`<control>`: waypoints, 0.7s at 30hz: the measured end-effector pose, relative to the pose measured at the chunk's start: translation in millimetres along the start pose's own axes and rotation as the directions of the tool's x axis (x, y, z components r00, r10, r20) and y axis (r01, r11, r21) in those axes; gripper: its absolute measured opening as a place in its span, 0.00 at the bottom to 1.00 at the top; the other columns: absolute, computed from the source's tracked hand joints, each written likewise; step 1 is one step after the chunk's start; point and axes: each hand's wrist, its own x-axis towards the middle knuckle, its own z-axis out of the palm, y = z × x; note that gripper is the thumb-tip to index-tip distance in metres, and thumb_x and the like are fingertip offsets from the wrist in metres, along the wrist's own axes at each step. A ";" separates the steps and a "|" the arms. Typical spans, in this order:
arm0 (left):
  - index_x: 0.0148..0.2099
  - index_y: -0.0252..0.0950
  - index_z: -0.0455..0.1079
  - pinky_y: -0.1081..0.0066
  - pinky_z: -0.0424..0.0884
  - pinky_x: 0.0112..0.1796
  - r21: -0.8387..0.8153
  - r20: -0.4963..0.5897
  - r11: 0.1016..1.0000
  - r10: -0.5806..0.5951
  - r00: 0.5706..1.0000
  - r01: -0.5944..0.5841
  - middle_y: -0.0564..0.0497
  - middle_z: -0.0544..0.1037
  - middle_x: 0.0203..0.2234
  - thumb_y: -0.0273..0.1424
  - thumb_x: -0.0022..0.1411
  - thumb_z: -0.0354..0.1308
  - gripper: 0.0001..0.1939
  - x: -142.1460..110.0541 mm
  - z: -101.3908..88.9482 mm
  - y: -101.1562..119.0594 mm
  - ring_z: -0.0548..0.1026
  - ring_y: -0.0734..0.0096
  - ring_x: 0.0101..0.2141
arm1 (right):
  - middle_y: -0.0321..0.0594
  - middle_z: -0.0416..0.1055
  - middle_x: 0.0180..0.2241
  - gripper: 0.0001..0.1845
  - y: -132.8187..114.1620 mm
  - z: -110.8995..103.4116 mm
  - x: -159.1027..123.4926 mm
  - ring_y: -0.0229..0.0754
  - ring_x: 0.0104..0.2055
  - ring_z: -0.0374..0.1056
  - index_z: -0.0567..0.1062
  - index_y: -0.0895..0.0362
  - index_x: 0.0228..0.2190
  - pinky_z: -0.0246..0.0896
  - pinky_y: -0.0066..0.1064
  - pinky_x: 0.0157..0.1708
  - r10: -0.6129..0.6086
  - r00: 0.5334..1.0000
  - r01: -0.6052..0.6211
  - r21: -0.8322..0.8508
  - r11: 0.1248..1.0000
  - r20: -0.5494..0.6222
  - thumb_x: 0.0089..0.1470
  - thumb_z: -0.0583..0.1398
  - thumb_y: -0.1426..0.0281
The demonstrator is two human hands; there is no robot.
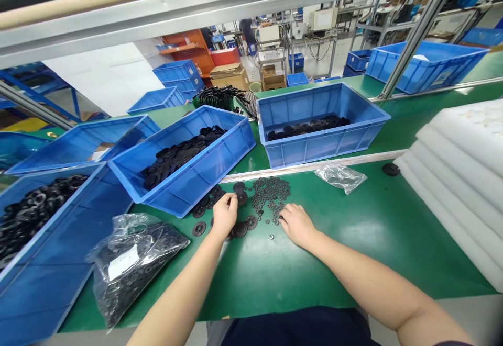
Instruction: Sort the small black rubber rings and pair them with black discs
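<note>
My left hand (225, 214) is closed, its thumb and fingers pinched at the edge of a round black disc (242, 198). More flat black discs (199, 228) lie around that hand on the green table, some partly hidden under it. A spread of small black rings (271, 189) covers the table between my two hands. At the right edge of this spread, my right hand (297, 224) rests palm down with its fingers curled together among the rings. Whatever is under its fingertips is hidden. One small ring (271, 236) lies apart, nearer to me.
Two blue bins (220, 170) (322, 149) with black discs stand behind the hands. At left are a bin of black rings (78, 246) and a filled plastic bag (133, 262). A crumpled clear bag (341, 175) and stacked white foam sheets (459, 178) are at right. A metal rail crosses overhead.
</note>
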 end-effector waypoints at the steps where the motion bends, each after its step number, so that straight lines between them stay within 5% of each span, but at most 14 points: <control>1: 0.31 0.36 0.69 0.70 0.66 0.25 -0.169 0.013 0.976 -0.138 0.990 0.138 0.52 0.71 0.19 0.40 0.57 0.55 0.12 -7.0 1.3 5.1 0.70 0.69 0.22 | 0.44 0.70 0.35 0.05 0.1 0.2 0.3 0.47 0.41 0.65 0.75 0.58 0.34 0.57 0.38 0.42 0.006 1.000 -0.006 0.019 1.000 -0.011 0.57 0.59 0.70; 4: 0.31 0.35 0.67 0.74 0.62 0.20 -0.568 0.254 0.703 -0.344 0.904 0.427 0.53 0.71 0.19 0.42 0.52 0.61 0.15 -35.1 10.6 20.5 0.68 0.74 0.19 | 0.44 0.71 0.35 0.04 -0.9 -0.9 -0.8 0.45 0.40 0.66 0.75 0.58 0.34 0.60 0.37 0.42 -0.002 0.993 0.020 0.156 0.987 -0.114 0.57 0.60 0.71; 7: 0.32 0.33 0.68 0.76 0.62 0.20 -0.621 0.446 0.553 -0.335 0.830 0.556 0.51 0.74 0.21 0.41 0.48 0.67 0.18 -66.1 24.7 33.1 0.70 0.75 0.20 | 0.44 0.71 0.37 0.05 -7.5 -5.4 -5.3 0.44 0.41 0.66 0.74 0.57 0.37 0.62 0.36 0.43 -0.042 0.956 0.136 0.308 0.942 -0.291 0.58 0.58 0.70; 9: 0.32 0.33 0.68 0.77 0.64 0.21 -0.593 0.494 0.556 -0.320 0.808 0.583 0.51 0.74 0.20 0.41 0.48 0.67 0.18 -82.6 33.9 38.5 0.71 0.75 0.20 | 0.44 0.71 0.37 0.07 -14.0 -8.6 -9.3 0.43 0.42 0.66 0.74 0.57 0.38 0.63 0.36 0.44 -0.091 0.934 0.217 0.345 0.913 -0.347 0.59 0.57 0.70; 12: 0.31 0.34 0.66 0.75 0.67 0.22 -0.570 0.487 0.623 -0.268 0.831 0.535 0.53 0.74 0.18 0.41 0.51 0.65 0.17 -96.5 42.6 42.2 0.72 0.74 0.20 | 0.44 0.71 0.35 0.07 -21.4 -10.6 -14.4 0.43 0.40 0.66 0.74 0.57 0.38 0.64 0.36 0.42 -0.150 0.935 0.261 0.338 0.904 -0.321 0.60 0.56 0.70; 16: 0.30 0.35 0.65 0.74 0.68 0.22 -0.550 0.444 0.695 -0.227 0.867 0.463 0.54 0.74 0.18 0.43 0.52 0.64 0.17 -101.2 43.3 42.4 0.73 0.73 0.20 | 0.44 0.71 0.34 0.08 -22.6 -8.1 -18.0 0.43 0.39 0.66 0.75 0.57 0.37 0.64 0.36 0.42 -0.148 0.949 0.236 0.318 0.918 -0.277 0.60 0.56 0.70; 21: 0.31 0.35 0.66 0.75 0.67 0.22 -0.502 0.452 0.734 -0.228 0.863 0.457 0.53 0.74 0.17 0.41 0.50 0.66 0.17 -102.1 40.3 40.3 0.71 0.75 0.18 | 0.43 0.71 0.33 0.10 -21.9 -5.1 -19.7 0.43 0.38 0.67 0.77 0.56 0.36 0.64 0.37 0.42 -0.132 0.960 0.205 0.297 0.932 -0.249 0.61 0.55 0.70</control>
